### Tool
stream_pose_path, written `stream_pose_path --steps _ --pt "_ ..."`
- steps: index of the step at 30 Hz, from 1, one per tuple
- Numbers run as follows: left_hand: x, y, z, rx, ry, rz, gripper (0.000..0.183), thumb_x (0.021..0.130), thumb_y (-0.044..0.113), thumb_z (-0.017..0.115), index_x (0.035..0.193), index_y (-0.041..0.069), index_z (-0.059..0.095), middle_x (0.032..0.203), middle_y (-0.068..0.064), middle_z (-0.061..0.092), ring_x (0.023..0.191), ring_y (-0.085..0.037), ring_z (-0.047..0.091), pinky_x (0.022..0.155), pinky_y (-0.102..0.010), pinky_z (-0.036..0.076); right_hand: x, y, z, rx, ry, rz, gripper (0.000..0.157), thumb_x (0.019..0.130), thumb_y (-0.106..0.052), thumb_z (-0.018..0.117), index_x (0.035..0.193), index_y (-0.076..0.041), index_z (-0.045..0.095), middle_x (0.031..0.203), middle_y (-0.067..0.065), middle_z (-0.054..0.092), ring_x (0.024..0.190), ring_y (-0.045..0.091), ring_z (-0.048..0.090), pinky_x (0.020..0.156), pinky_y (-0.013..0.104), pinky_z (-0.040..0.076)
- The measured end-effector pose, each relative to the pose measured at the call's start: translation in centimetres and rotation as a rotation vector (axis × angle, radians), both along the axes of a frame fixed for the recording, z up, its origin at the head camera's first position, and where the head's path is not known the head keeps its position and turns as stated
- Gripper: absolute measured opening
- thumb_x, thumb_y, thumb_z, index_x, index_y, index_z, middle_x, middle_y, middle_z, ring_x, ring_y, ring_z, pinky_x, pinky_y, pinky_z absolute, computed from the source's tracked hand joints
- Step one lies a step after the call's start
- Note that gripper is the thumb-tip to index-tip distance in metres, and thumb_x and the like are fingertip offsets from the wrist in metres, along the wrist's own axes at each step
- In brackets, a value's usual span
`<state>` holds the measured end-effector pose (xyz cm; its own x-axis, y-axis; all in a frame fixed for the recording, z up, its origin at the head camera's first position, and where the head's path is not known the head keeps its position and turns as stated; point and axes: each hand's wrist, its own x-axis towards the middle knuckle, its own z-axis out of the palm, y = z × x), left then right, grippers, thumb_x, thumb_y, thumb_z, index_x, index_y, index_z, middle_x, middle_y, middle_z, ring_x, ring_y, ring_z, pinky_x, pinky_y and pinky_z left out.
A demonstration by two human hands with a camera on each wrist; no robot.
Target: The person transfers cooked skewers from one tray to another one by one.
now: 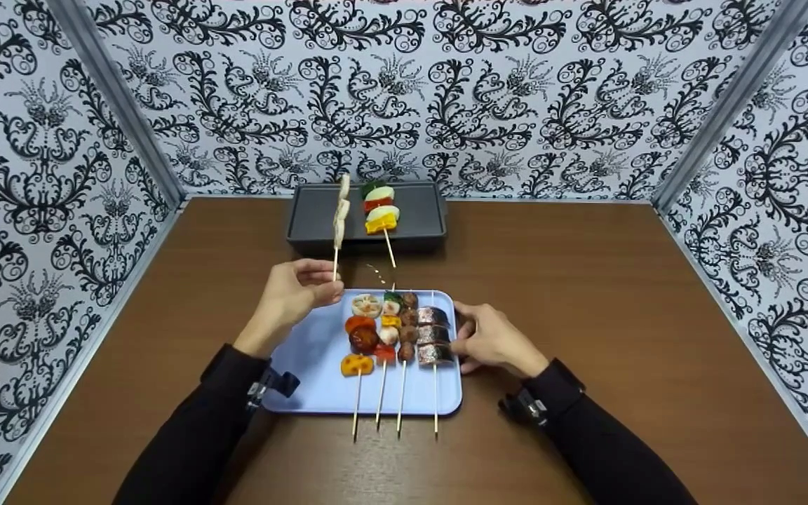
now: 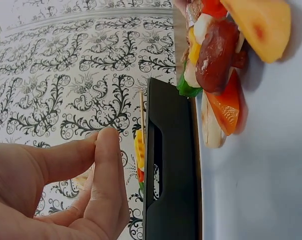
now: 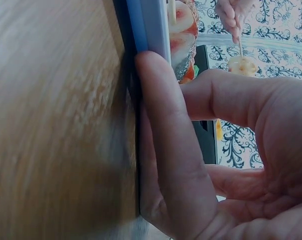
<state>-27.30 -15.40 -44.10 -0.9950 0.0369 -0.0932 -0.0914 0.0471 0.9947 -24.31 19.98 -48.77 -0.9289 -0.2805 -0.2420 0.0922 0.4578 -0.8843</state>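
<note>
Between thumb and fingertips, my left hand (image 1: 297, 289) pinches the wooden stick of a skewer (image 1: 340, 223) threaded with pale, lightly browned pieces. It is raised upright in front of the dark grill plate (image 1: 414, 219). In the right wrist view those pale pieces (image 3: 242, 66) show below the other hand. My right hand (image 1: 492, 340) grips the right edge of the light blue tray (image 1: 309, 372), thumb at the rim and fingers along its side (image 3: 166, 125). On the tray lie several skewers: fish pieces (image 1: 434, 335), meatballs (image 1: 409, 326), and mixed vegetables (image 1: 363, 340).
One vegetable skewer (image 1: 381, 210) rests on the grill plate, its stick jutting over the front edge. The tray's skewer sticks (image 1: 399, 407) overhang its near rim. Brown tabletop (image 1: 621, 315) surrounds everything, with patterned walls (image 1: 404, 91) at the back and sides.
</note>
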Motion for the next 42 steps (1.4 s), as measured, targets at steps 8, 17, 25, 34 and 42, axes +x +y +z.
stream_pose_path --steps 8,17,25,34,42 --pt "1.5 -0.5 -0.2 -0.008 0.024 -0.022 0.042 0.101 -0.012 0.083 0.14 -0.014 0.07 0.111 -0.013 0.078 0.088 -0.011 0.08 0.08 -0.025 0.072 0.0 0.0 0.1 0.005 0.008 0.006 0.097 0.091 0.008 0.079 0.179 0.001 0.039 0.097 0.012 0.072 0.062 0.017 0.075 0.066 0.037 0.073" --pt "3.1 -1.1 -0.5 -0.063 0.024 -0.012 0.044 0.099 -0.014 0.083 0.141 -0.014 0.07 0.116 -0.019 0.079 0.087 -0.013 0.079 0.079 -0.026 0.073 0.0 -0.1 0.1 0.013 0.011 0.013 0.097 0.091 0.009 0.08 0.179 0.0 0.039 0.096 0.011 0.072 0.062 0.017 0.076 0.065 0.036 0.073" --pt "4.4 -1.6 -1.0 -0.104 0.028 -0.003 0.046 0.098 -0.013 0.085 0.141 -0.015 0.07 0.116 -0.019 0.079 0.083 -0.013 0.078 0.078 -0.027 0.073 0.0 0.0 0.2 0.008 0.019 0.027 0.096 0.092 0.009 0.08 0.179 0.002 0.038 0.095 0.011 0.073 0.062 0.016 0.076 0.065 0.036 0.073" --pt "5.9 -2.0 -1.8 -0.149 0.039 -0.02 0.044 0.095 -0.012 0.088 0.136 -0.016 0.073 0.113 -0.02 0.08 0.083 -0.014 0.077 0.077 -0.026 0.072 0.0 0.0 -0.1 -0.028 0.019 0.023 0.094 0.092 0.009 0.08 0.178 0.002 0.041 0.094 0.01 0.07 0.062 0.016 0.077 0.064 0.037 0.073" --pt "7.4 -2.6 -2.2 -0.214 0.01 -0.01 0.04 0.095 -0.009 0.089 0.133 -0.014 0.075 0.113 -0.021 0.081 0.082 -0.016 0.076 0.075 -0.026 0.072 -0.1 0.1 -0.1 -0.006 0.015 0.021 0.095 0.093 0.007 0.081 0.178 0.001 0.039 0.096 0.011 0.073 0.062 0.016 0.076 0.065 0.036 0.073"
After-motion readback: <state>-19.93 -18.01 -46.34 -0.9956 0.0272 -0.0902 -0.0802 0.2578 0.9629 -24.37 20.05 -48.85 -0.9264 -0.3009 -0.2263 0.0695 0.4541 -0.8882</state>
